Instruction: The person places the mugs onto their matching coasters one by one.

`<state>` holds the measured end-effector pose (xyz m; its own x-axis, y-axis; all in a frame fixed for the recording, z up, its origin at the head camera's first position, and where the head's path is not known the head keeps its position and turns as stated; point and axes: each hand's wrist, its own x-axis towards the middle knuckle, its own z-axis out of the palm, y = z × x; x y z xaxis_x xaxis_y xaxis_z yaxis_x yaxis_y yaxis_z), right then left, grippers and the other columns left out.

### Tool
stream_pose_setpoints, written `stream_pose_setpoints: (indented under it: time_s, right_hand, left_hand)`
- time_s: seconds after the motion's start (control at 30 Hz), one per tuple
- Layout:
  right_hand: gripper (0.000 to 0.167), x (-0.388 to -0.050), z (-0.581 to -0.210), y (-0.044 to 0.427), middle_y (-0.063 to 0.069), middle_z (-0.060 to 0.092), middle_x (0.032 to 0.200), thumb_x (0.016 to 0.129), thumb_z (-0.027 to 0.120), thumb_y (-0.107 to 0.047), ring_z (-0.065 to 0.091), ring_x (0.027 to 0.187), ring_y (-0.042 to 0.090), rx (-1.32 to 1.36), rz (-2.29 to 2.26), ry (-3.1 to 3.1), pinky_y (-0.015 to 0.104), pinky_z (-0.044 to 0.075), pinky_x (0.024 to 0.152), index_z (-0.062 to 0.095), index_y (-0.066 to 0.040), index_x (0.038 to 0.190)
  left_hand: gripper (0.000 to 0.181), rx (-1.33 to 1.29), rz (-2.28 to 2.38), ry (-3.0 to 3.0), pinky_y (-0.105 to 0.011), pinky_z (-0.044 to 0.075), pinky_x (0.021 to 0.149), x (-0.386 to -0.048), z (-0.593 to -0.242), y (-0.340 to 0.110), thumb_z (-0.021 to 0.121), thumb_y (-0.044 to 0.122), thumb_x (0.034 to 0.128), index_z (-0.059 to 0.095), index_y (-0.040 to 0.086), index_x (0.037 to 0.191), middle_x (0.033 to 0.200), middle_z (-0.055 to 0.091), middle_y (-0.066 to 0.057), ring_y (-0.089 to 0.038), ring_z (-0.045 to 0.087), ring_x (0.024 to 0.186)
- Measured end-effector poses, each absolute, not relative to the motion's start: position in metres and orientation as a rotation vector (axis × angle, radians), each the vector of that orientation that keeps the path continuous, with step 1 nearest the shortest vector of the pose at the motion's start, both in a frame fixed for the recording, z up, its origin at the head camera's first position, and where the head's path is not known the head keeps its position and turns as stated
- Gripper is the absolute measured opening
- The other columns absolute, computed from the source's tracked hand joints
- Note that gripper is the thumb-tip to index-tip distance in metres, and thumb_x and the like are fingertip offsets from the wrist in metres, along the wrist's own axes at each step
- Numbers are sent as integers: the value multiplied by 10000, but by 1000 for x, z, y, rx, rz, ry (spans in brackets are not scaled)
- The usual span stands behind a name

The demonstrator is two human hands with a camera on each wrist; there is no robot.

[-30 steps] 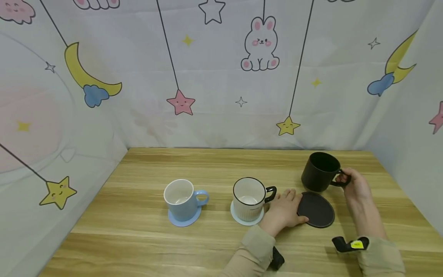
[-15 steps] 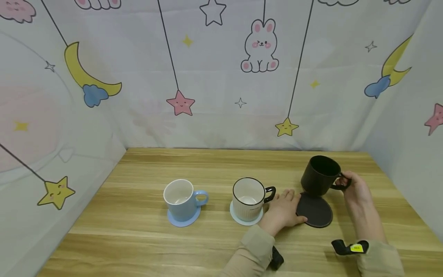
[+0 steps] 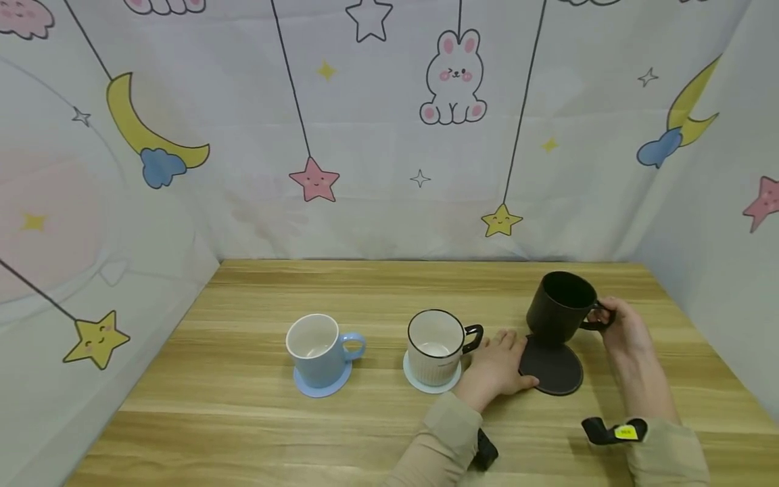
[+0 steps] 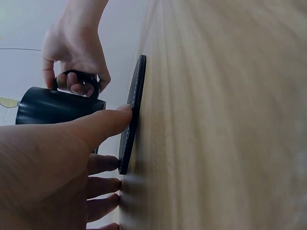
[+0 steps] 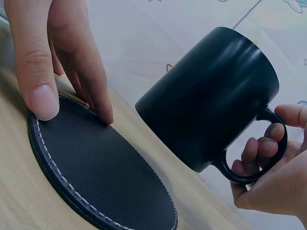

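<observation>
My right hand (image 3: 627, 328) grips the handle of a black mug (image 3: 558, 308), its fingers curled through the loop. The mug is raised and tilted over the far edge of a round black coaster (image 3: 556, 368); the right wrist view shows a gap beneath the mug (image 5: 211, 96). White stitching runs round the coaster (image 5: 105, 167). My left hand (image 3: 496, 365) rests at the coaster's left side with fingers extended. Its thumb touches the rim, as the left wrist view shows, and one fingertip meets the edge farther along.
Just left of my left hand, a white ribbed mug (image 3: 433, 348) with a black handle stands on a pale blue coaster (image 3: 414, 379). Farther left, a light blue mug (image 3: 319, 355) sits on a blue coaster (image 3: 307, 387). A patterned cloth (image 3: 365, 230) hangs behind the wooden table (image 3: 243, 433).
The black mug has come nearer and now overlaps the coaster's far edge in the head view, with my right hand still on its handle. My left hand stays at the coaster.
</observation>
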<state>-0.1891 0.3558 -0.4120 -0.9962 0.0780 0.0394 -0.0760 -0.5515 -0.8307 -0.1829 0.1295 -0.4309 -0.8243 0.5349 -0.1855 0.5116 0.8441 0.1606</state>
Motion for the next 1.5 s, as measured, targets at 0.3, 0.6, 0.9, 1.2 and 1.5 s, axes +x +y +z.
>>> stream_pose_setpoints:
  time_s: [0.3, 0.6, 0.9, 1.2, 1.5]
  right_hand:
    - [465, -191, -414, 360, 51, 247, 617, 1011, 224, 1, 340, 586, 186, 87, 2648, -1512, 256, 312, 658, 418, -78, 596]
    - [500, -189, -418, 361, 52, 214, 633, 995, 198, 31, 251, 596, 195, 168, 2656, -1483, 248, 298, 632, 490, -83, 607]
    - [501, -188, -420, 362, 48, 228, 650, 1001, 211, 22, 162, 645, 195, 186, 2742, -1415, 240, 312, 623, 545, -70, 639]
    - [486, -185, -420, 366, 56, 217, 652, 1008, 213, 7, 199, 644, 222, 199, 2744, -1495, 259, 300, 624, 525, -71, 644]
    - [427, -179, -420, 364, 64, 189, 657, 1008, 162, 11, 168, 650, 237, 300, 2752, -1525, 320, 177, 643, 392, -72, 658]
  left_hand:
    - [737, 801, 154, 2799, -306, 264, 1185, -184, -432, 130, 520, 645, 880, 276, 343, 1506, 1596, 233, 112, -61, 207, 1481]
    - [739, 814, 181, 2797, -311, 262, 1187, -185, -434, 130, 523, 635, 884, 277, 328, 1509, 1600, 230, 96, -68, 201, 1484]
    - [740, 818, 193, 2785, -315, 252, 1193, -185, -434, 130, 524, 634, 884, 280, 323, 1509, 1602, 222, 95, -71, 195, 1486]
    - [734, 818, 188, 2786, -313, 254, 1192, -186, -433, 131, 524, 630, 886, 285, 321, 1508, 1602, 223, 97, -71, 196, 1486]
    - [739, 798, 184, 2776, -306, 248, 1193, -184, -432, 130, 534, 628, 882, 278, 331, 1508, 1604, 209, 109, -59, 187, 1486]
